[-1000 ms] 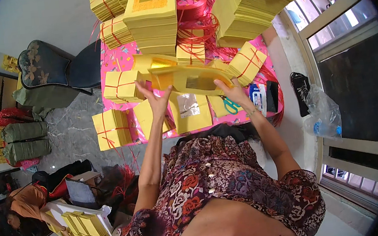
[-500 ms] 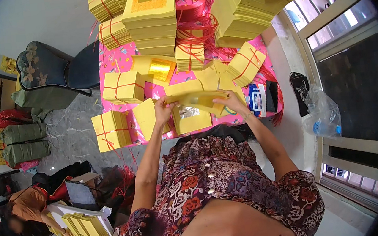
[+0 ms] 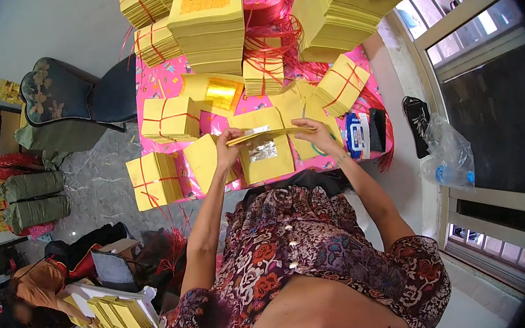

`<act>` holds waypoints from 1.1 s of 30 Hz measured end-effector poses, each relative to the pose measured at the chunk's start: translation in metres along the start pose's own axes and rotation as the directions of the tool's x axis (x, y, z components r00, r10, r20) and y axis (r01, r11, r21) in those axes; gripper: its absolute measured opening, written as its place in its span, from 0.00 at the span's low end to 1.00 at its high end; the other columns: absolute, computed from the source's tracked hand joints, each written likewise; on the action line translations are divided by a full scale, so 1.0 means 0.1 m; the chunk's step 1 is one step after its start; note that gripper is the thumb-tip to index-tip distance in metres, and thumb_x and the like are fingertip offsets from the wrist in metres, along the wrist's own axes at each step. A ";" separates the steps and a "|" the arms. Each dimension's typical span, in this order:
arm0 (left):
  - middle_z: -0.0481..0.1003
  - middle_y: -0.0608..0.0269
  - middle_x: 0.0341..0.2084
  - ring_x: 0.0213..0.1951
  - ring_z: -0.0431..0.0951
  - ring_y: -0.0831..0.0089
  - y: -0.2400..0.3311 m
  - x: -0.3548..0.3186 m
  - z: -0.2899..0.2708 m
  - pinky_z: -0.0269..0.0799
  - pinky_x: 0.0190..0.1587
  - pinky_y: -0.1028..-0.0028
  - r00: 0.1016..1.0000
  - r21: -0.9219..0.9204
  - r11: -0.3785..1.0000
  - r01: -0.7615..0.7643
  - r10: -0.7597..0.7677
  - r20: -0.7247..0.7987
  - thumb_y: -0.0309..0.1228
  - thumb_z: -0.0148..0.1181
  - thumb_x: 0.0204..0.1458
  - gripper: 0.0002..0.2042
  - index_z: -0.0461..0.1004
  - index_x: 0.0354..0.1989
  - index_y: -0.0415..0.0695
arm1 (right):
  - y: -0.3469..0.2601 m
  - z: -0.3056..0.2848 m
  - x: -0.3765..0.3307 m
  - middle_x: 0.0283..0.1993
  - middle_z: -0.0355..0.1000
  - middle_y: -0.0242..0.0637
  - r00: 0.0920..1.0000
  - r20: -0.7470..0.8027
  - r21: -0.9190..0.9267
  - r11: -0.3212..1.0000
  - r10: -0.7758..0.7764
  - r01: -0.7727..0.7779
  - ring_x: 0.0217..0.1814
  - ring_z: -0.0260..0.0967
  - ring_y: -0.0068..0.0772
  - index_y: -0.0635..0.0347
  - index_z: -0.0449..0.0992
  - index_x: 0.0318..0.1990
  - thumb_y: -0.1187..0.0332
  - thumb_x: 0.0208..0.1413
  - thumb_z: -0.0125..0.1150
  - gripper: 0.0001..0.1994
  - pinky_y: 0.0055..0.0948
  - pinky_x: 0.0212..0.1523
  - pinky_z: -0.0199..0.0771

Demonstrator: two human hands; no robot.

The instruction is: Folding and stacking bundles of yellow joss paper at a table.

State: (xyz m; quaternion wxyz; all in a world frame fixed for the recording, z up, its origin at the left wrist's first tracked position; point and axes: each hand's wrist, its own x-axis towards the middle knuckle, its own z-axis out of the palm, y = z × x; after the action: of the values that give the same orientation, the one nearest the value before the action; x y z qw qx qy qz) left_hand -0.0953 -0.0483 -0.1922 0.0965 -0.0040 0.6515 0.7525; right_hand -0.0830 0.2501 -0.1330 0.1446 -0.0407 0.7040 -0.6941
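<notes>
Hands grip one thin yellow sheaf [image 3: 270, 134] at the counter's [image 3: 158, 85] near edge: left fingers [image 3: 229, 143] pinch its left end, right fingers [image 3: 310, 130] its right. Its long axis runs between them, just above a silver-foiled stack [image 3: 265, 157].

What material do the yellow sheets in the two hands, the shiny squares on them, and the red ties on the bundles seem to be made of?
The yellow sheets, held flat between left hand and right hand, look like thin matte paper: they bend slightly. The shiny squares look like metallic foil, as they reflect light. The red ties seem to be glossy plastic string, though this is uncertain.
</notes>
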 end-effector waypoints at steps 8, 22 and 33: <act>0.72 0.67 0.34 0.38 0.72 0.78 0.15 0.00 0.20 0.69 0.42 0.79 0.982 0.141 0.987 -0.077 0.100 -0.163 0.15 0.61 0.41 0.19 0.67 0.42 0.42 | 0.31 0.08 0.13 0.44 0.73 0.30 0.996 -0.093 0.021 1.000 -0.009 0.011 0.45 0.68 0.19 0.61 0.74 0.46 0.76 0.49 0.63 0.15 0.19 0.44 0.69; 0.74 0.67 0.30 0.35 0.74 0.78 -0.02 0.05 0.07 0.71 0.40 0.80 0.998 0.053 0.996 -0.066 0.067 -0.009 0.11 0.55 0.44 0.12 0.70 0.34 0.40 | 0.30 0.16 0.25 0.34 0.72 0.29 0.985 -0.126 -0.062 0.992 -0.115 0.108 0.35 0.68 0.16 0.62 0.71 0.39 0.75 0.46 0.66 0.13 0.17 0.36 0.69; 0.75 0.67 0.29 0.33 0.74 0.78 0.04 0.04 0.15 0.70 0.39 0.78 0.995 0.022 0.996 -0.083 0.084 -0.062 0.14 0.55 0.46 0.11 0.72 0.37 0.39 | 0.32 0.15 0.26 0.38 0.73 0.32 0.992 -0.061 -0.049 0.993 0.107 -0.110 0.38 0.68 0.20 0.67 0.71 0.43 0.72 0.48 0.64 0.14 0.22 0.38 0.70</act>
State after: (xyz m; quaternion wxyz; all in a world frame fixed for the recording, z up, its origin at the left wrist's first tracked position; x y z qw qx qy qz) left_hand -0.0979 -0.0332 -0.1866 0.0445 0.0007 0.6609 0.7492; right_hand -0.0991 0.2305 -0.1686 0.1604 0.0140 0.7271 -0.6674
